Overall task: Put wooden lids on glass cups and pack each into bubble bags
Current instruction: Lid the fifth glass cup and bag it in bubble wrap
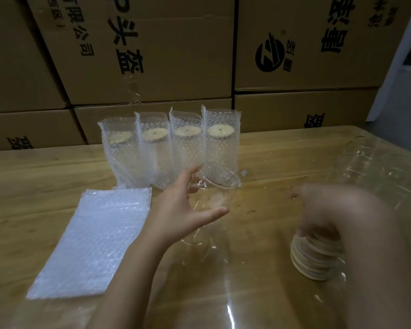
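Four bagged cups (119, 150) are standing in a far row, each carrying one wooden lid (220, 132). One bare glass cup (215, 186) is showing in the middle. One stack of lids (314, 260) near right and one pile of bubble bags (93, 238) near left are hiding their numbers. Blurred loose cups (365, 162) far right are defying a count. Six cardboard boxes (152, 43) are standing behind.

Stacked printed cardboard boxes (152, 51) behind the wooden table (33, 176).
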Demonstrator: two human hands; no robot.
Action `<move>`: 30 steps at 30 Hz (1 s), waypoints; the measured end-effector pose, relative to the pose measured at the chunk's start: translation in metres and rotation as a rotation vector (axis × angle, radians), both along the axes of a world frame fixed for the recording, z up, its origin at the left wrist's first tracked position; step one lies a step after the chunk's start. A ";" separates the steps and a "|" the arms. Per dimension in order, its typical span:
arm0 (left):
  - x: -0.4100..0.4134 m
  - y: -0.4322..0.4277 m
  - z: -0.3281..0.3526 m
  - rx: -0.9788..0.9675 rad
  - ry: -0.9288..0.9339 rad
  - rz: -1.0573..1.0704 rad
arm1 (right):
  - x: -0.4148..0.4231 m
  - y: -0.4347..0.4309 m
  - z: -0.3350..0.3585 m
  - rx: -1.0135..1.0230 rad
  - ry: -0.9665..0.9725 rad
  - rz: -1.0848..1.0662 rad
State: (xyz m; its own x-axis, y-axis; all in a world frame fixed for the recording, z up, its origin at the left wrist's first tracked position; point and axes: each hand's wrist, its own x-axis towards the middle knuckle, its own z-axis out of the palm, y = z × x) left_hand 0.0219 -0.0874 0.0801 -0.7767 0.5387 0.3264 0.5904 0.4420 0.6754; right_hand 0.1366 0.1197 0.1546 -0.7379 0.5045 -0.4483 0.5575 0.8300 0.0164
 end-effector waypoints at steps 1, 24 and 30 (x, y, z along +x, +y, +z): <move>0.000 0.000 0.000 0.002 -0.003 -0.002 | -0.001 0.001 -0.001 0.003 -0.005 0.005; -0.010 0.001 -0.018 0.197 -0.205 -0.052 | -0.010 0.000 -0.015 0.027 0.033 0.057; -0.015 0.002 -0.026 0.250 -0.196 0.001 | -0.018 0.003 -0.019 -0.023 0.210 0.072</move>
